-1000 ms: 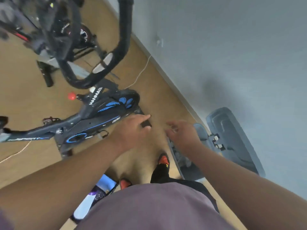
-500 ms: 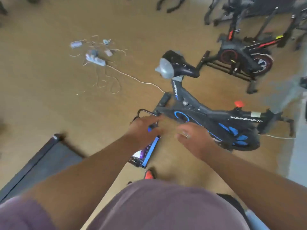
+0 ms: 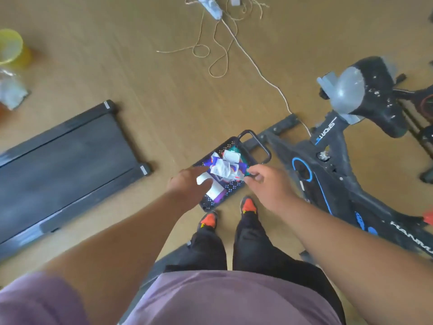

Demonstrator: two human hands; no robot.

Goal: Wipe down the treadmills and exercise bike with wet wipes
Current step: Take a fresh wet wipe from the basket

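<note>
Here we look straight down past a mauve shirt and black trousers at a wooden floor (image 3: 131, 73). Our two hands hang close together above a dark perforated basket (image 3: 230, 190) that sits on the floor just ahead of our orange-toed shoes (image 3: 248, 205). Inside the basket lies a purple-and-white pack of wet wipes (image 3: 219, 195), with a crumpled white wipe (image 3: 221, 170) standing up out of it.

Our left hand (image 3: 187, 186) is over the basket's near-left edge, fingers stretched toward the wipe; a white piece shows by its fingers, but we cannot tell whether they pinch it or merely touch it. Our right hand (image 3: 264, 184) has its fingers curled at the basket's right rim, by the wipe's edge (what exactly they grasp is too blurred to tell).

The exercise bike (image 3: 346, 174), black with blue trim, stands just right of the basket, its saddle (image 3: 372, 95) toward the upper right. A treadmill (image 3: 65, 158) lies flat on the left, well apart from the basket. A pale cord (image 3: 255, 64) trails across the floor from a power strip (image 3: 210, 7) at the top, and a yellow cup (image 3: 10, 48) sits at the far left.
</note>
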